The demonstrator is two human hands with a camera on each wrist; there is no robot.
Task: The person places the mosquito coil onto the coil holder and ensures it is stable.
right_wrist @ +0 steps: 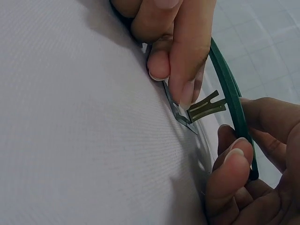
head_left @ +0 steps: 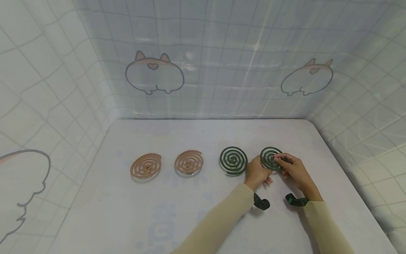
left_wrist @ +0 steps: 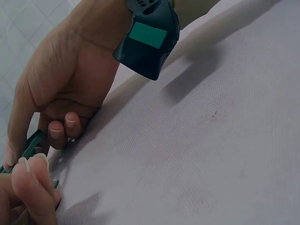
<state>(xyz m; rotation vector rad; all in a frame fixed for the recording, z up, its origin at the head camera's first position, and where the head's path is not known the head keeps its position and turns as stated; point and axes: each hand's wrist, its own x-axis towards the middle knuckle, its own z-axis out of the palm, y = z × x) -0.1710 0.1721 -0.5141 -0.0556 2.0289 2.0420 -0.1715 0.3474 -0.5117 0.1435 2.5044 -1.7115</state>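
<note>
A green mosquito coil (head_left: pixel 267 155) is tilted between my two hands at the right of the table. My right hand (head_left: pixel 293 168) pinches it; in the right wrist view the fingers (right_wrist: pixel 234 164) are curled at its outer ring. My left hand (head_left: pixel 256 172) sits low on the coil's left side. Its fingertips pinch a small metal coil stand (right_wrist: pixel 206 108) with a forked prong, right beside the coil's inner face. The prong reaches the ring, but whether it is hooked in I cannot tell. Another green coil (head_left: pixel 233 160) lies flat just left of my left hand.
Two brown coils (head_left: pixel 146 167) stand farther left, slightly raised; a bit of metal (head_left: pixel 189 173) shows under the nearer one. The white table (head_left: pixel 120 211) is enclosed by tiled-pattern walls (head_left: pixel 215 88) at the back and sides.
</note>
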